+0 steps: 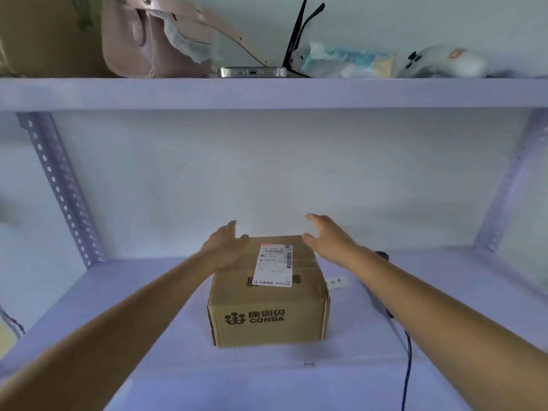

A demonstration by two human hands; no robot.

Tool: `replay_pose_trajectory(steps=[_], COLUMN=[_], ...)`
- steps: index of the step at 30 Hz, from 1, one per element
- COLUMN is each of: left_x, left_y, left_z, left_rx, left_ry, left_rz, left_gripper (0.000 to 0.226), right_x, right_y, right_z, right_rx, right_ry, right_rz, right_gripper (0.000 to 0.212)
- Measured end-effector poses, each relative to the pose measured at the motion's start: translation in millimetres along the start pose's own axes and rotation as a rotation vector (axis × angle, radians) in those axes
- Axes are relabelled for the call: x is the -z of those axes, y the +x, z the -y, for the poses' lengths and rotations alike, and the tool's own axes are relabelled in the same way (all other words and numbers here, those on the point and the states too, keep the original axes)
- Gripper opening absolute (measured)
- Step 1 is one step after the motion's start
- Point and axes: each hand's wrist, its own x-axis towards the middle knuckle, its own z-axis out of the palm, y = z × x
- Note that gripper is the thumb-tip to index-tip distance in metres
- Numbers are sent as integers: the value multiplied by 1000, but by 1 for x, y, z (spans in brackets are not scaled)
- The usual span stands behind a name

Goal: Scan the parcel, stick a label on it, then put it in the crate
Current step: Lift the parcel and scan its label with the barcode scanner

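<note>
A brown cardboard parcel (268, 310) printed CONBA sits on the lower shelf (148, 336), a white shipping label (274, 265) stuck on its top. My left hand (225, 244) rests over the parcel's far left top edge, fingers apart. Spread open, my right hand (324, 235) hovers just above the far right top corner. A dark scanner (382, 256) lies mostly hidden behind my right forearm, and its blue cable (407, 369) runs toward the front. No crate is in view.
A small white label slip (336, 282) lies right of the parcel. The upper shelf (267, 91) carries a pink bag (142, 40), a phone (253, 72), a tissue pack (347, 62) and a white device (444, 62). Perforated posts (62, 191) frame the bay.
</note>
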Motion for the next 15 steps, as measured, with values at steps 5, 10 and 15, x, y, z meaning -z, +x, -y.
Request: replay_pose_trajectory(steps=[5,10,15], left_x=[-25,-28,-32], left_y=[-19,-40,-55], left_z=[40,73,80], left_rx=[155,313,271], left_ry=[-307,-745,-1030], left_rz=[41,186,396], left_gripper=[56,73,40], right_x=[-32,-55,-63], right_y=[-13,-21,-35], right_z=[-30,-39,-30], right_rx=[-160,-341,-300], right_ry=[314,611,771], right_rz=[97,133,75], right_gripper=[64,56,22])
